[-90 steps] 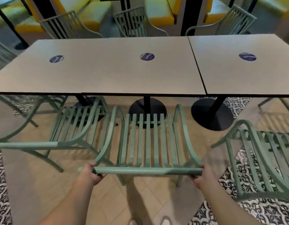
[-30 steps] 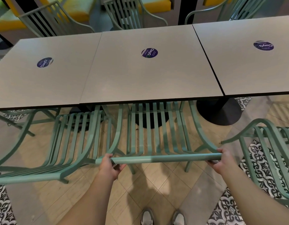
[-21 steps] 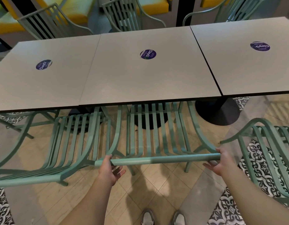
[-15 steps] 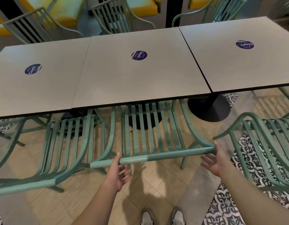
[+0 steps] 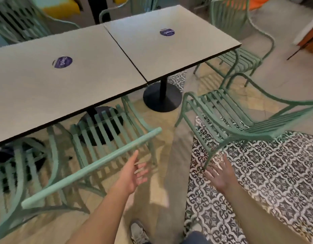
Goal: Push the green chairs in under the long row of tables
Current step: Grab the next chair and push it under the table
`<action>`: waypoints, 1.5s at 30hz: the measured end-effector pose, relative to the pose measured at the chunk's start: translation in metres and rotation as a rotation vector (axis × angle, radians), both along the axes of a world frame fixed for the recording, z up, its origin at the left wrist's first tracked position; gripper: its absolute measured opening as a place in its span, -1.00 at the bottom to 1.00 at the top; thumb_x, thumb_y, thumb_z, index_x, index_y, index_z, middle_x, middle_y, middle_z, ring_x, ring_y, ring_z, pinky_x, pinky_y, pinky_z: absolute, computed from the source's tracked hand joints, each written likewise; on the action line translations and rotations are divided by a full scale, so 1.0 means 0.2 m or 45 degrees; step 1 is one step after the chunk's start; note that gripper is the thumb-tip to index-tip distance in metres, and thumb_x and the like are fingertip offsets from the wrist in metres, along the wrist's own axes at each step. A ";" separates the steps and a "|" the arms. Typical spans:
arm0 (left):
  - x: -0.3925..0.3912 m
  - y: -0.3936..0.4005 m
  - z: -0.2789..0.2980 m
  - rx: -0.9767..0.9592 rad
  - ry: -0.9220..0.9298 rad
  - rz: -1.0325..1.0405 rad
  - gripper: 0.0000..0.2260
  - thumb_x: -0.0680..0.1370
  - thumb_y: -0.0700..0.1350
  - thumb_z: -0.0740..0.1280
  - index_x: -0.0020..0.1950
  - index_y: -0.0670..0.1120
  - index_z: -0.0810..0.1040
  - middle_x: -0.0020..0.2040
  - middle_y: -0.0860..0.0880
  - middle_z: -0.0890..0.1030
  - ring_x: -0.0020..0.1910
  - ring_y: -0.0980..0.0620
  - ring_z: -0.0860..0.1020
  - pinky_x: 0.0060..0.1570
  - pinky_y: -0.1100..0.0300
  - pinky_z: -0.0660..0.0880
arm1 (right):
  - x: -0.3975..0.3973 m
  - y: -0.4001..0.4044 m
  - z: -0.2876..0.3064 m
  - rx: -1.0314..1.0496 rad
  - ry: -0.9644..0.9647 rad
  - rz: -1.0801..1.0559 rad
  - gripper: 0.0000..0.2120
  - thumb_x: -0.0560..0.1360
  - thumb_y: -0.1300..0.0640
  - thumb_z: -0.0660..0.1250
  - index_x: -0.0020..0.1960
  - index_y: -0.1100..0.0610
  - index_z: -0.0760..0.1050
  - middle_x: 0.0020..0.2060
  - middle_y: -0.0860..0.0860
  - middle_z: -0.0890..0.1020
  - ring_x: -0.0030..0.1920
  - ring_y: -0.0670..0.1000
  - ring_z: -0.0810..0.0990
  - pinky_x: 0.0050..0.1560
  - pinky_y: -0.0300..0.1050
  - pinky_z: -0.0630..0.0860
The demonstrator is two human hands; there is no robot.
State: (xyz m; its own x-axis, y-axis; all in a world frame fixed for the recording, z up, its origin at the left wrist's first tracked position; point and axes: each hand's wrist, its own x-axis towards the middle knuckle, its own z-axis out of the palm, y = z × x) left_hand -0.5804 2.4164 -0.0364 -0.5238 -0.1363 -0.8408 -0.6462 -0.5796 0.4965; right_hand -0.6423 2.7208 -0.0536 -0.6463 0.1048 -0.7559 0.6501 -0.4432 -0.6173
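A green slatted chair (image 5: 99,155) stands with its seat partly under the long row of grey tables (image 5: 82,76). My left hand (image 5: 134,173) hovers with spread fingers just right of its top rail, touching nothing. My right hand (image 5: 220,175) is spread open above the patterned floor, near the leg of a second green chair (image 5: 240,117). That chair stands clear of the table at the right, angled away. A third green chair (image 5: 15,173) sits part-way under the table at the far left.
Another green chair (image 5: 240,50) stands at the table's right end. More green chairs (image 5: 17,20) line the far side. Black pedestal bases (image 5: 162,97) sit under the tables. Patterned tiles (image 5: 266,173) cover the floor at right. My shoe (image 5: 138,233) shows at the bottom.
Both hands have let go of the middle chair's top rail and opened. The view has swung right, bringing the pulled-out chair on the right closer to centre.
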 end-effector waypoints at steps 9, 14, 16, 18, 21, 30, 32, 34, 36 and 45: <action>-0.37 1.16 0.20 -0.048 0.089 -0.363 -0.49 0.58 0.18 0.24 0.41 -0.10 0.33 0.10 -0.13 0.51 0.00 -0.13 0.56 -0.16 -0.07 0.54 | -0.10 1.10 0.01 -0.444 -0.025 -0.613 -0.54 0.68 0.07 0.02 0.49 0.30 0.12 0.42 0.26 0.30 0.39 0.17 0.32 0.21 -0.34 0.42; -0.57 1.85 0.22 0.045 0.134 -0.591 -0.43 0.57 0.22 0.23 0.43 -0.13 0.32 0.22 -0.16 0.51 0.11 -0.16 0.55 -0.04 -0.12 0.58 | -0.19 1.54 0.23 -0.156 0.188 -0.524 -0.18 0.48 -0.40 0.08 0.55 0.10 0.13 0.49 0.18 0.24 0.39 -0.05 0.36 0.44 0.00 0.17; -0.64 2.09 0.23 0.075 0.145 -0.652 -0.42 0.58 0.23 0.20 0.43 -0.15 0.32 0.29 -0.17 0.50 0.19 -0.18 0.53 0.07 -0.13 0.53 | -0.23 1.67 0.27 -0.113 0.126 -0.488 -0.26 0.50 -0.34 0.13 0.55 0.01 0.11 0.50 0.15 0.23 0.43 0.15 0.31 0.31 0.11 0.27; -0.71 2.30 0.22 0.084 0.143 -0.698 -0.43 0.59 0.25 0.17 0.39 -0.17 0.36 0.24 -0.16 0.53 0.16 -0.16 0.55 -0.02 -0.07 0.54 | -0.29 1.82 0.30 -0.046 0.108 -0.428 -0.27 0.53 -0.28 0.17 0.55 0.07 0.09 0.49 0.18 0.25 0.42 0.22 0.31 0.33 0.13 0.31; -0.80 2.55 0.20 0.103 0.137 -0.704 -0.47 0.59 0.26 0.16 0.30 -0.16 0.43 0.15 -0.15 0.57 0.08 -0.15 0.59 0.00 -0.08 0.55 | -0.39 1.97 0.32 -0.030 0.121 -0.385 -0.22 0.50 -0.26 0.20 0.55 0.14 0.07 0.47 0.22 0.25 0.42 0.24 0.31 0.36 0.16 0.28; -1.23 3.05 0.13 -0.995 0.794 -1.214 -0.84 0.58 0.06 0.29 0.10 0.05 0.54 -0.04 0.10 0.60 -0.22 0.19 0.55 -0.11 0.10 0.60 | -0.95 2.39 0.32 1.342 0.294 0.660 -0.44 0.57 -0.07 0.25 0.51 0.01 0.20 0.45 0.01 0.34 0.38 0.04 0.36 0.39 0.02 0.28; -1.33 3.07 0.11 -1.351 0.924 -1.248 -0.79 0.56 0.10 0.29 0.16 0.09 0.51 0.01 0.17 0.54 -0.16 0.20 0.54 -0.08 0.14 0.58 | -1.06 2.45 0.35 1.595 0.465 0.951 -0.43 0.58 -0.06 0.24 0.53 0.01 0.18 0.47 -0.01 0.30 0.44 0.01 0.28 0.43 -0.04 0.20; -1.45 3.08 0.07 -1.589 0.986 -1.266 -0.75 0.56 0.11 0.27 0.21 0.08 0.50 0.04 0.18 0.49 -0.08 0.17 0.50 0.00 0.16 0.53 | -1.21 2.49 0.38 1.719 0.613 1.172 -0.44 0.58 -0.07 0.22 0.52 0.00 0.16 0.47 -0.03 0.28 0.46 -0.01 0.25 0.45 -0.10 0.13; -1.54 3.08 0.04 -1.731 0.995 -1.326 -0.73 0.57 0.09 0.26 0.23 0.06 0.50 0.06 0.16 0.47 -0.02 0.17 0.44 0.06 0.19 0.48 | -1.34 2.53 0.37 1.825 0.739 1.348 -0.45 0.57 -0.09 0.20 0.51 -0.02 0.15 0.49 -0.04 0.24 0.48 -0.02 0.19 0.46 -0.14 0.00; -1.69 3.20 -0.09 -1.795 0.443 -1.575 -0.62 0.56 0.29 0.15 0.22 0.08 0.42 0.05 0.11 0.50 -0.04 0.13 0.50 0.04 0.11 0.55 | -1.90 2.74 0.14 1.760 0.998 2.122 -0.43 0.56 -0.24 0.14 0.51 -0.09 0.14 0.51 -0.03 0.21 0.51 0.03 0.13 0.52 0.09 -0.05</action>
